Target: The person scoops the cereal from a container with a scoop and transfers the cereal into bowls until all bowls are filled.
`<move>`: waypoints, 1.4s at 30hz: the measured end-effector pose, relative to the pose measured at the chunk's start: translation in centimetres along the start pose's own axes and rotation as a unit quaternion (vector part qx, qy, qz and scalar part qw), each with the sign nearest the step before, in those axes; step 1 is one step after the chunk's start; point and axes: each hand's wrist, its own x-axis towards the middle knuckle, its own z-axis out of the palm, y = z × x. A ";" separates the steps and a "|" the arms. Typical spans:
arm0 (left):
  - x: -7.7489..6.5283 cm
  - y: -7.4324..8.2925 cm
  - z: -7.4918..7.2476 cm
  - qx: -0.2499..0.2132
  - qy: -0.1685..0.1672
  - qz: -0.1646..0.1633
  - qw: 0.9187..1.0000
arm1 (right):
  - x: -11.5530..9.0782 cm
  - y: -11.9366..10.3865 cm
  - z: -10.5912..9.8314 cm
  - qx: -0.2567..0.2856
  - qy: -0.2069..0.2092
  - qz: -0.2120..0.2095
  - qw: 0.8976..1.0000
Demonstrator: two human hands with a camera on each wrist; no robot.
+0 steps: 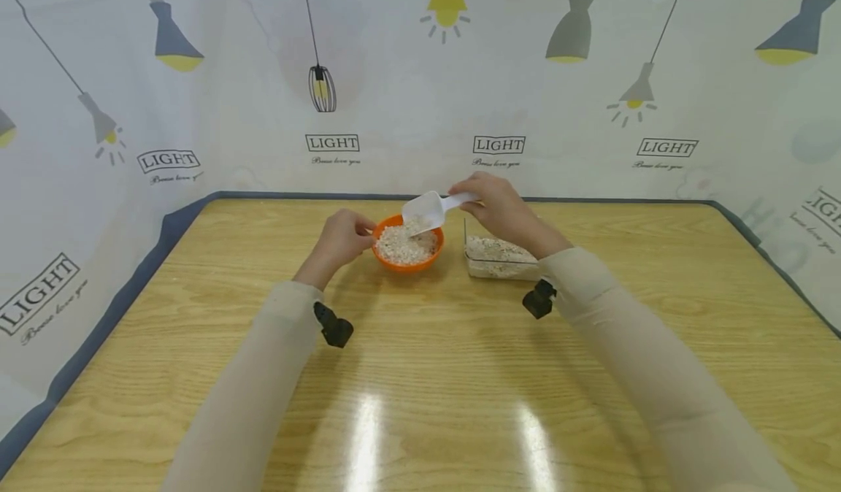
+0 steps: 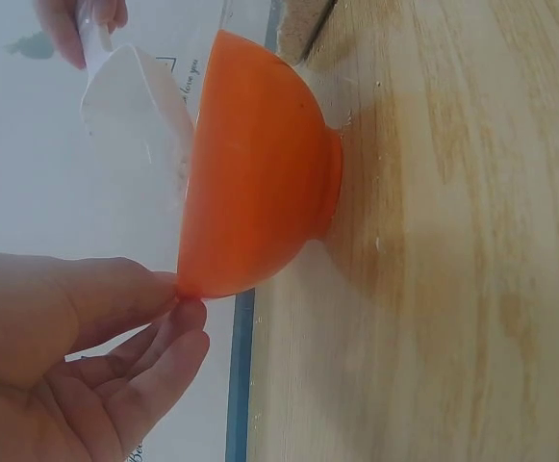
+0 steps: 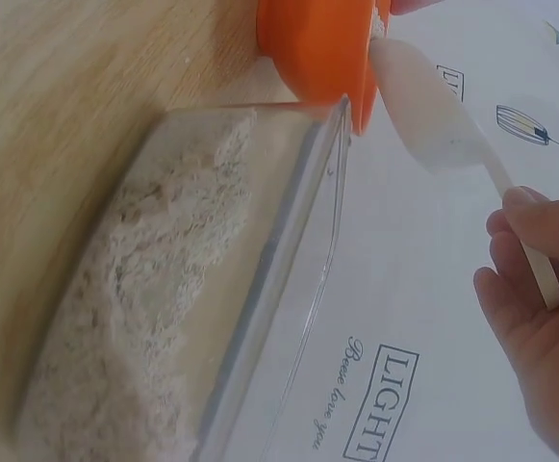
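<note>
An orange bowl filled with pale flakes that look like oats stands near the table's far edge. My left hand pinches its left rim between thumb and fingers, as the left wrist view shows closely. In my right hand is the handle of a white scoop. The scoop tilts down to the left over the bowl, its lip at the flakes. To the right, partly behind my right wrist, sits a clear rectangular container holding more of the same flakes.
The wooden table has a dark blue edging along its back. Behind it hangs a white curtain printed with lamps. A black wrist camera is strapped to the left sleeve, another camera to the right.
</note>
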 end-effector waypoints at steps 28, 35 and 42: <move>-0.2 -0.1 0.1 -0.005 0.000 -0.005 1.000 | -1.6 0.4 -1.6 -0.040 0.029 -0.041 0.998; -0.2 -0.1 0.2 -0.012 0.024 0.007 1.000 | -2.0 0.8 -2.0 -0.044 0.054 -0.056 0.996; -0.3 0.7 0.3 -0.029 0.067 0.015 0.997 | -2.5 1.5 -2.5 -0.033 0.083 -0.060 0.994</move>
